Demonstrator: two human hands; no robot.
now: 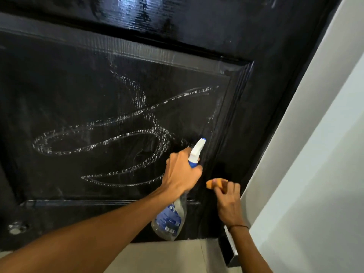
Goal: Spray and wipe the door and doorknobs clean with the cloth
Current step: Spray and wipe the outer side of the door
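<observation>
Low at the far left, a metal doorknob point(16, 227) sits on the black door point(78, 75), well apart from both hands. Looping wet streaks point(102, 142) cross the sunken panel. The left hand point(182, 172) grasps the spray bottle point(171, 213), its long axis tilted, nozzle up toward the panel; little liquid shows inside. Just right, nearer the door's edge, the right hand point(228, 201) pinches the orange cloth point(213, 183); the streaks lie up-left of its grip.

Door point(98, 85) filling the view, spray streaks point(110, 138) across its recessed panel, spray bottle point(171, 215) in front of the panel's lower right corner, cloth point(211, 183) just right of it, wall point(315, 154) beyond the door's right edge, doorknob point(16, 227) at the lower left.
</observation>
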